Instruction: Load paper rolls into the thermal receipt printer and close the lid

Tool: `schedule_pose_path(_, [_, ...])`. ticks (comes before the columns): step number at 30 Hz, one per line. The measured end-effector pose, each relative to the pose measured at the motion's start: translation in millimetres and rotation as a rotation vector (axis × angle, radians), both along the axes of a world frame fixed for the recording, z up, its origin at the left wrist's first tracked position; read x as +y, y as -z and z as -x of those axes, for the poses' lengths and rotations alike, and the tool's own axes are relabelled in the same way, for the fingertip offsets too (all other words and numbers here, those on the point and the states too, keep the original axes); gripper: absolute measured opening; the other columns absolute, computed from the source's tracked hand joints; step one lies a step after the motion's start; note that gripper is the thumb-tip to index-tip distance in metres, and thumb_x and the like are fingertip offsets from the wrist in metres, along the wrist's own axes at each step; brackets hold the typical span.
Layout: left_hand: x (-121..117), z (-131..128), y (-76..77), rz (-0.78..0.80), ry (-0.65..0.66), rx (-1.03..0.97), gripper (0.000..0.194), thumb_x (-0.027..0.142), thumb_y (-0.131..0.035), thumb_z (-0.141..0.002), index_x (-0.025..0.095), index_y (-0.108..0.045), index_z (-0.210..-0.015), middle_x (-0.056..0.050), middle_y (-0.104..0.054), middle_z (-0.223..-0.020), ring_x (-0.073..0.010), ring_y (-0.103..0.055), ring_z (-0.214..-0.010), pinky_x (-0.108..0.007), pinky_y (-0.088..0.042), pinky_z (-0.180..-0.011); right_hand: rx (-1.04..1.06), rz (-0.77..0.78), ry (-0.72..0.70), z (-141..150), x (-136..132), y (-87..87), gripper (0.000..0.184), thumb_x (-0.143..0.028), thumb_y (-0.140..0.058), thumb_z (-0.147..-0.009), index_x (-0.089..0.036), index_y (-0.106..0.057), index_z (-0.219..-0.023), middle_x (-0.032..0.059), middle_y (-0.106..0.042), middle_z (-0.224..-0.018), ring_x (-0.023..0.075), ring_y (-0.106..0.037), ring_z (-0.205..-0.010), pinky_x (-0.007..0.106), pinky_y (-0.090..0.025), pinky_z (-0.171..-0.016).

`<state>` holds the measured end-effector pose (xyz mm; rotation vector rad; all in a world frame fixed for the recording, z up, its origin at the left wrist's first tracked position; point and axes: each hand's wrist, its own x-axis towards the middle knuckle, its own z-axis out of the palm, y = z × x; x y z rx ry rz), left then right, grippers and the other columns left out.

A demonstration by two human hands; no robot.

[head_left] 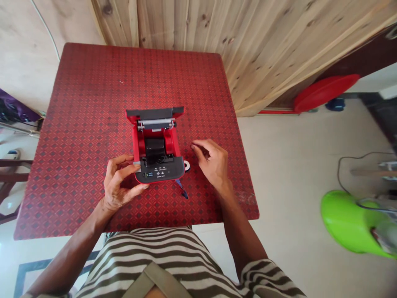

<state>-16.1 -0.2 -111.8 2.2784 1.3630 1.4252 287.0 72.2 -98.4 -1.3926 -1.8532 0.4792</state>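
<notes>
A small red and dark grey printer sits near the middle of a red patterned table, its lid flipped open toward the far side and its paper bay showing. My left hand grips the printer's front left corner, thumb under the grey control panel and fingers curled on the side. My right hand hovers just right of the printer, fingers loosely curled with nothing visible in them. A small white roll or ring lies against the printer's right side. A blue strip lies on the table in front.
A wooden plank wall stands behind the table. On the floor to the right are a red object, a bright green object and a thin cable. Dark furniture legs show at the left edge.
</notes>
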Motion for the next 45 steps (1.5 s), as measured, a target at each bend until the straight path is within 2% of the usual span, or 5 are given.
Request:
schedule_pose_path(7, [0,3,0.8,-0.039,-0.031,0.071,0.055,0.047,-0.083,-0.09,0.028,-0.063,-0.137,-0.01,-0.067,-0.129,-0.0238,-0.07,-0.112,-0.039,-0.064,-0.09,-0.406,-0.043,-0.405,70,13,-78.2,0.022,-0.022,-0.057,-0.11,-0.025,-0.078,-0.108,0.0036,-0.08,-0.111,0.0188,-0.076,-0.092,0.032,-0.058,-0.078])
schedule_pose_path(18, [0,4,3.9,-0.048,-0.038,0.112,0.054,0.053,-0.078,-0.093,0.027,-0.061,-0.138,-0.011,-0.065,-0.129,-0.023,-0.07,-0.112,-0.037,-0.066,-0.088,-0.753,0.003,-0.518,113,49,-61.0,0.027,-0.008,-0.054,-0.102,-0.018,-0.078,-0.107,0.0115,-0.08,-0.102,0.0237,-0.076,-0.084,0.037,-0.059,-0.079])
schedule_pose_path(27, [1,4,3.0,-0.046,-0.026,0.093,0.054,0.052,-0.078,-0.094,0.028,-0.06,-0.139,-0.011,-0.066,-0.13,-0.0227,-0.069,-0.11,-0.038,-0.065,-0.089,-0.326,0.037,-0.435,61,21,-91.6,0.019,-0.025,-0.072,-0.098,-0.024,-0.075,-0.117,0.0039,-0.078,-0.113,0.0206,-0.074,-0.091,0.034,-0.06,-0.075])
schedule_pose_path(38, [2,5,2.8,-0.041,-0.035,0.094,0.055,0.054,-0.08,-0.091,0.027,-0.061,-0.136,-0.011,-0.066,-0.131,-0.0253,-0.069,-0.115,-0.042,-0.063,-0.094,0.394,0.219,0.084,14,47,27.6,0.037,-0.052,-0.079,-0.086,-0.026,-0.065,-0.108,0.0015,-0.075,-0.098,0.0173,-0.068,-0.082,0.034,-0.058,-0.077])
schedule_pose_path(45, [4,2,0.2,-0.066,-0.016,0.081,0.055,0.052,-0.08,-0.092,0.026,-0.061,-0.137,-0.011,-0.066,-0.129,-0.0244,-0.069,-0.114,-0.038,-0.062,-0.091,0.306,0.279,0.06,19,43,36.3,0.041,-0.037,-0.08,-0.082,-0.023,-0.062,-0.116,0.0033,-0.074,-0.107,0.0127,-0.062,-0.071,0.029,-0.052,-0.066])
